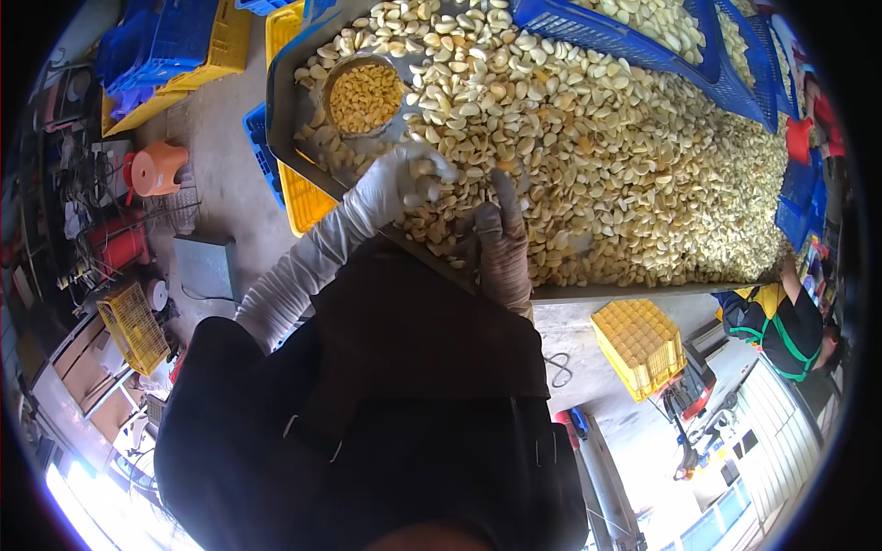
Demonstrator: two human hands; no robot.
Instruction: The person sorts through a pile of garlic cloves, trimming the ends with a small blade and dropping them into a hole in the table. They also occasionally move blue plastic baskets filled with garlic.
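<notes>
A thick layer of pale cloves that look like garlic covers the metal-edged table. My left hand, in a white glove with a long white sleeve, is over the cloves near the table's near-left edge. Its fingers curl inward, and what lies within them cannot be made out. To its right, my right hand wears a stained glove with greyish fingertips. Its index finger stretches forward over the cloves, apart from the thumb. A round bowl of yellower pieces sits among the cloves beyond my left hand.
Blue baskets of cloves line the table's far side. Yellow crates stand by its left end, and an upturned yellow crate is on the floor at right. Another person is at the table's right end. An orange stool is left.
</notes>
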